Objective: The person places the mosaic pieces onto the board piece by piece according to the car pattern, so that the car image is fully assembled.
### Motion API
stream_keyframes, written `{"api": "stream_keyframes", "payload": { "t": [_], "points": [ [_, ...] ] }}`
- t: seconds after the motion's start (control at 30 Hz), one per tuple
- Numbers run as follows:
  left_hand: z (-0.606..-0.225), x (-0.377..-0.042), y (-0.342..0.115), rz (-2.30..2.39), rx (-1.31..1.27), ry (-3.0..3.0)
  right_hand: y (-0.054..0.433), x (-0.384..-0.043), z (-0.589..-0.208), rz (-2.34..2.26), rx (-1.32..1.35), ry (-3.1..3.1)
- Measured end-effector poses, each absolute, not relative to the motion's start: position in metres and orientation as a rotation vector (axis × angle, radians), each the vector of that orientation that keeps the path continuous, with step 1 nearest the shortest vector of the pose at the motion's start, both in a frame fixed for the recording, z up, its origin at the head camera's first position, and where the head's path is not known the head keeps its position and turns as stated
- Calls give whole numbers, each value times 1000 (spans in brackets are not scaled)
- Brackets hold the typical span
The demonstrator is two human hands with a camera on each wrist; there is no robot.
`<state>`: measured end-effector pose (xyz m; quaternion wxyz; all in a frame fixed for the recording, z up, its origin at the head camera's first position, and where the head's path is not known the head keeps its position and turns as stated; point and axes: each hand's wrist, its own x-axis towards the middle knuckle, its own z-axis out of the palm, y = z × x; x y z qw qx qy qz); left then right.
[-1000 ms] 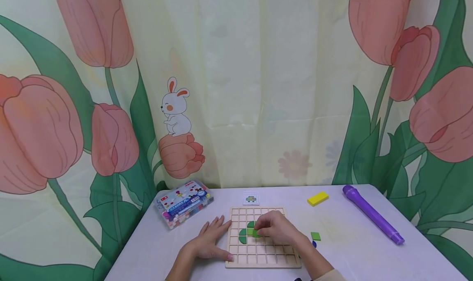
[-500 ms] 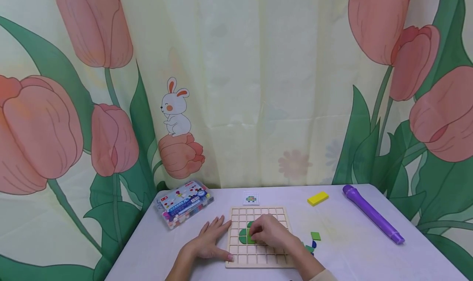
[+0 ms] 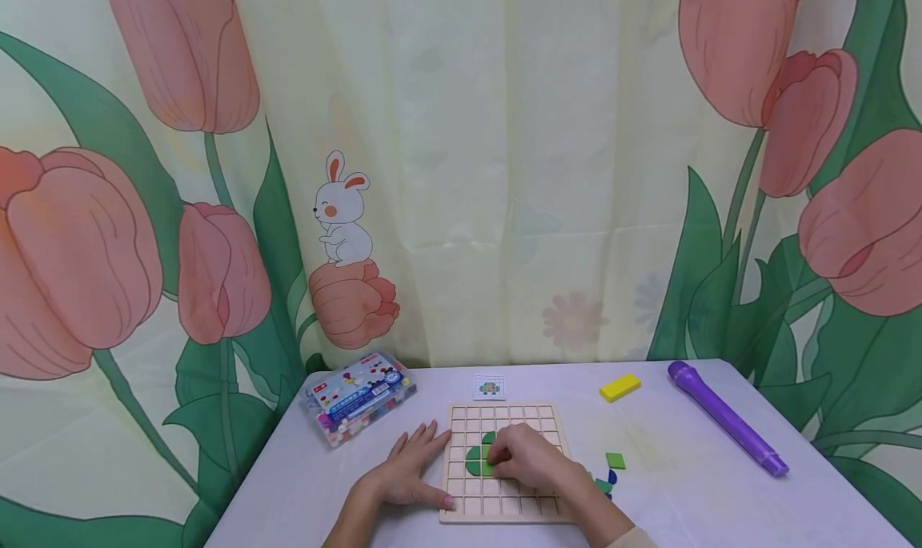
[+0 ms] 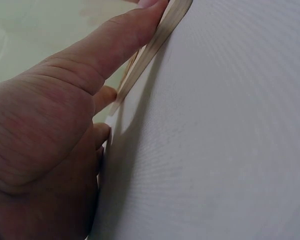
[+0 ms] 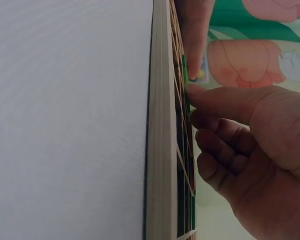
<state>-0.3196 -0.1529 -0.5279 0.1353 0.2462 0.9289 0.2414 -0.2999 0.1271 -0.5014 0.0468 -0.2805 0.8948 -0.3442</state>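
Note:
A wooden grid board [image 3: 519, 506] lies on the table. Flat beside its left side is my left hand [image 3: 410, 476], fingers spread, the thumb tip on the front left corner; in the left wrist view the thumb [image 4: 120, 42] reaches over the board's edge [image 4: 152, 47]. Dark green rounded tiles [image 3: 472, 461] and light green square tiles [image 3: 487, 469] sit in the grid. Over them, my right hand [image 3: 529, 456] pinches at a light green square with curled fingers; its fingertips partly hide it. The right wrist view shows the thumb [image 5: 230, 102] touching the green tiles.
Behind the board lies a small pattern card [image 3: 490, 387]. A clear box of colourful pieces [image 3: 362, 396] stands at left. To the right are a green tile [image 3: 615, 460], several blue and green pieces [image 3: 603, 486], a yellow block [image 3: 619, 387] and a purple microphone-shaped stick [image 3: 727, 418].
My right hand has moved slightly left and down over the board with the light green square, then shifted only a little among the tiles. My left hand has not moved.

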Motion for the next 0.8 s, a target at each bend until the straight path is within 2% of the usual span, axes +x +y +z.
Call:
{"api": "stream_keyframes", "payload": {
  "t": [0.4, 0.8],
  "points": [
    [-528, -319, -153, 705, 738, 2703, 132, -300, -494, -1089, -818, 2774],
    [-527, -318, -152, 735, 735, 2698, 174, -302, -485, -1152, -636, 2862]
  ]
}}
